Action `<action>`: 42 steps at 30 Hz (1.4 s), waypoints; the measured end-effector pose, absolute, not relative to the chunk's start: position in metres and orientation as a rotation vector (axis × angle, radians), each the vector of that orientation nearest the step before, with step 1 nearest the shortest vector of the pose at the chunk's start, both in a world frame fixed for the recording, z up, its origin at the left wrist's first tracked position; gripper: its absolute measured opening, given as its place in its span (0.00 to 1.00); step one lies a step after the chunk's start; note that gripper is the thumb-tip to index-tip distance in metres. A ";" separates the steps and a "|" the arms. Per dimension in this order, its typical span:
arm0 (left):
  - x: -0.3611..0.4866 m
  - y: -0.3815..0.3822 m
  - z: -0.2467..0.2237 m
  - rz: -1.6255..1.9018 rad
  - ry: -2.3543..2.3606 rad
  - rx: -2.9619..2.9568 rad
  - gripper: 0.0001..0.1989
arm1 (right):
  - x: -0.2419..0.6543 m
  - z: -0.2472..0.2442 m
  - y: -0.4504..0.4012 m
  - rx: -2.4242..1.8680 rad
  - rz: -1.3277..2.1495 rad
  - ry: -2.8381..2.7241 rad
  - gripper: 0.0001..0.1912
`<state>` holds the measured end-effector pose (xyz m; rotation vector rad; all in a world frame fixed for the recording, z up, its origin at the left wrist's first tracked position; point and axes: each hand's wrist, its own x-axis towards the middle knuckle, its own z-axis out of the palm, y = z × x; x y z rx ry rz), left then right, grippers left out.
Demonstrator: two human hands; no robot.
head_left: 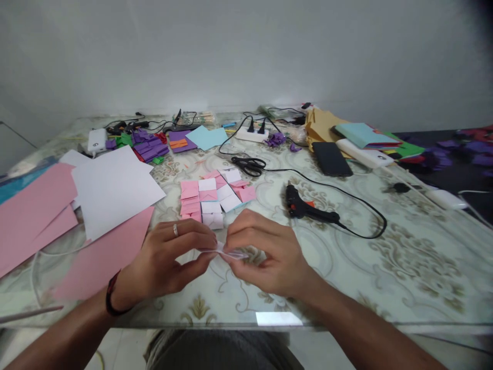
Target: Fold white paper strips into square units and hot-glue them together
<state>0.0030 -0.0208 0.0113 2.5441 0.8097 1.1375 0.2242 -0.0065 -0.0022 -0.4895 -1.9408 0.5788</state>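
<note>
Both hands pinch a small folded piece of white paper (235,254) over the near middle of the table. My left hand (165,259), with a ring and a dark wristband, grips its left end between thumb and fingers. At the paper's right side, my right hand (265,252) has its fingertips closed on it. Much of the paper is hidden by the fingers. Just beyond the hands lie several folded pink and white paper pieces (208,194), set close together. A black glue gun (308,205) rests on its side to the right of my right hand.
White sheets (115,187) and pink sheets (34,216) spread over the left. Scissors (249,165) lie mid-table, with a power strip (252,134) behind. The glue gun's cord loops right. A dark phone (331,158) and coloured paper (365,134) sit back right; purple strips (149,146) back left.
</note>
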 end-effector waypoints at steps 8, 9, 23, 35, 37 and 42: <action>0.003 -0.023 0.012 1.122 0.772 2.533 0.07 | 0.227 -0.002 -0.007 -0.489 0.682 -1.897 0.08; 0.004 -0.023 0.013 1.126 0.773 2.534 0.07 | 0.227 -0.003 -0.007 -0.485 0.686 -1.884 0.09; -0.009 -0.023 -0.007 1.293 1.017 2.274 0.14 | 0.230 -0.008 0.004 -0.597 0.726 -1.771 0.08; -0.001 -0.019 0.005 1.064 1.097 2.280 0.08 | 0.232 -0.005 0.002 -0.550 0.939 -1.835 0.07; 0.000 -0.019 0.004 1.039 1.111 2.292 0.06 | 0.232 -0.003 0.002 -0.557 0.917 -1.865 0.06; 0.005 -0.017 0.002 1.089 1.017 2.427 0.07 | 0.229 -0.003 0.002 -0.681 0.808 -1.903 0.10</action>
